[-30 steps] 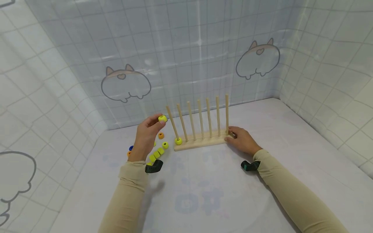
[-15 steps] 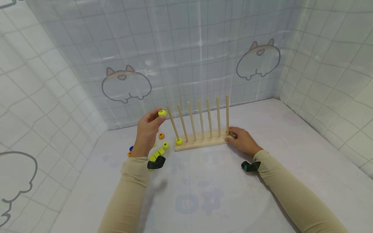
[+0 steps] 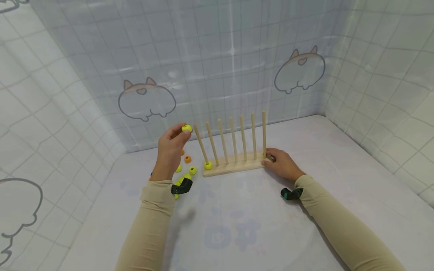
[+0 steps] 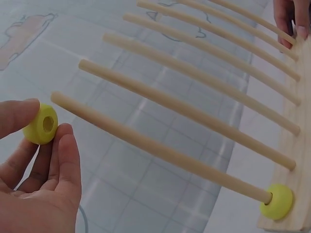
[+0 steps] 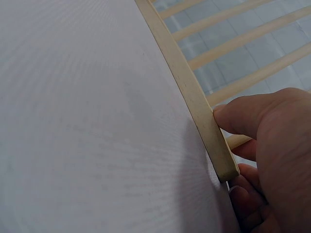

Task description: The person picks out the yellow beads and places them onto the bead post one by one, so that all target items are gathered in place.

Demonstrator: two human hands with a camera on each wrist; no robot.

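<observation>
A wooden peg rack (image 3: 234, 168) with a row of upright rods stands on the table. One yellow bead (image 3: 208, 166) sits at the foot of its leftmost rod. My left hand (image 3: 167, 152) pinches another yellow bead (image 3: 187, 129) beside the top of that rod. In the left wrist view this held bead (image 4: 35, 130) shows its hole facing the rod's tip, with a small gap between them. At the opposite end my right hand (image 3: 284, 164) grips the rack's base (image 5: 194, 104), thumb on its edge and fingers around the end rod.
Several loose yellow beads (image 3: 193, 170) and an orange bead (image 3: 188, 159) lie on the table left of the rack, some partly hidden by my left wrist and its black camera mount (image 3: 183, 186). Tile-patterned walls (image 3: 217, 67) enclose the table's back and sides.
The left hand has risen a little with its yellow bead, from below the leftmost rod's tip to about its height. My right hand and the rack have stayed put.
</observation>
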